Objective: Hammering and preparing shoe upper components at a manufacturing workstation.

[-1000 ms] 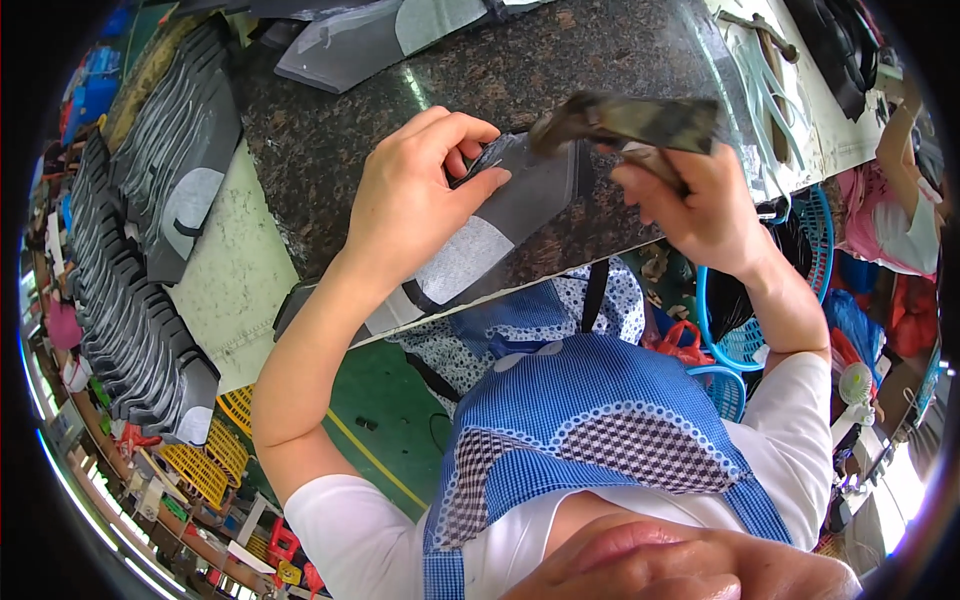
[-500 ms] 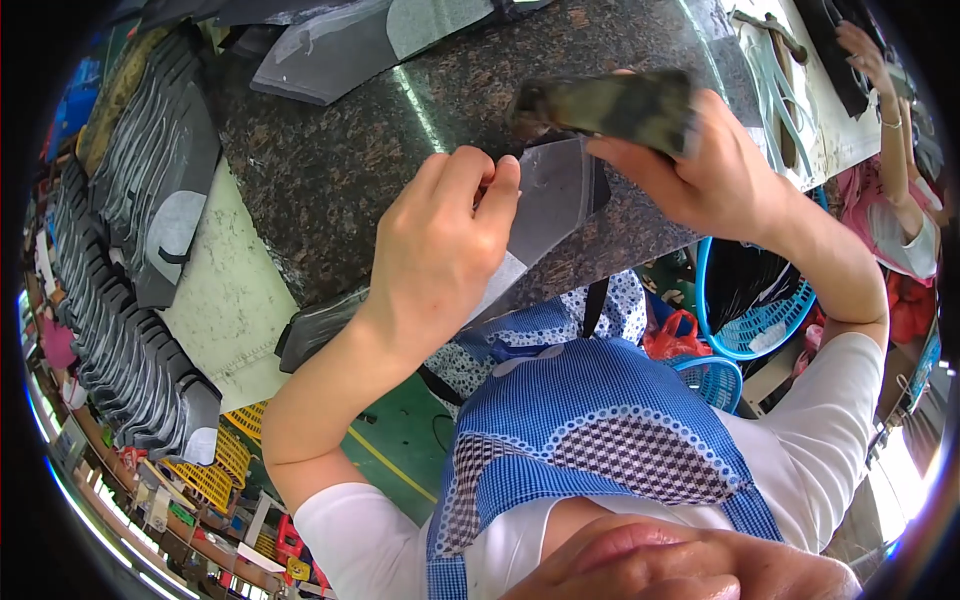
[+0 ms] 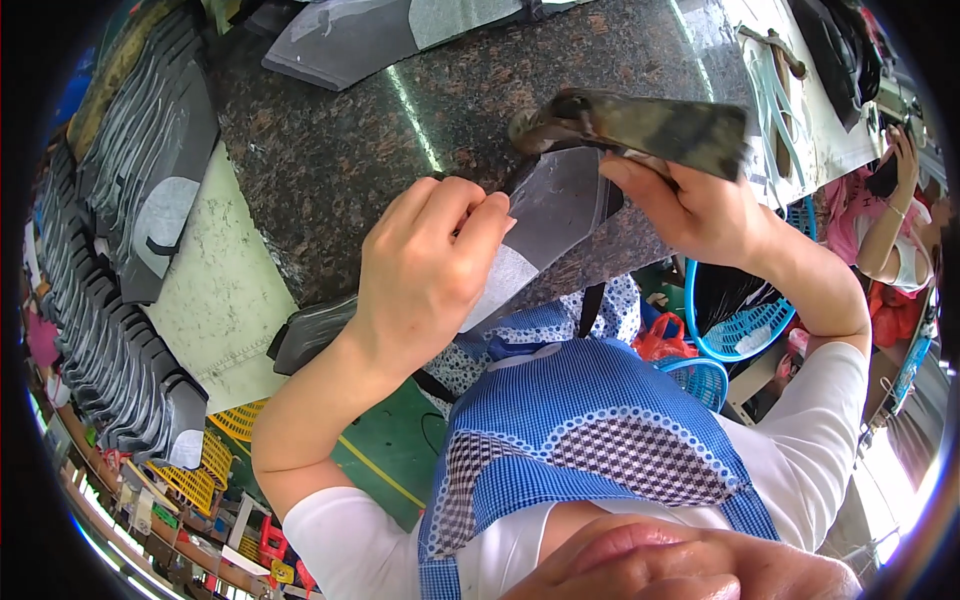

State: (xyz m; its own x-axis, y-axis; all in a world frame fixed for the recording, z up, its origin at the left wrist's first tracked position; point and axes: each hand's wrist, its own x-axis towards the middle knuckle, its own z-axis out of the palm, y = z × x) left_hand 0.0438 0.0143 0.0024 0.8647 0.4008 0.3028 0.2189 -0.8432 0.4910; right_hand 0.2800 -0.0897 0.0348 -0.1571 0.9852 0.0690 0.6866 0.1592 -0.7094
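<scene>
Holding a hammer (image 3: 655,128) above a gray piece (image 3: 565,195) on a stone slab (image 3: 320,150)

In the head view, the gray piece lies near the slab's near edge, between the person's two hands. The right hand (image 3: 705,205) has its fingers clamped around the hammer, whose head overlaps the piece's far edge; whether they touch cannot be told. The left hand (image 3: 425,265) covers the piece's left side and part of its pale patch (image 3: 505,275). Its fingers are curled, thumb and forefinger close together, but whether they pinch the edge cannot be told. Another gray sheet (image 3: 350,45) lies at the slab's far side. To the left stand two rows of similar pieces, an upper row (image 3: 165,215) and a lower row (image 3: 115,340). To the right, white straps (image 3: 768,110) lie on the table (image 3: 842,155). Below it are blue baskets (image 3: 700,384).
</scene>
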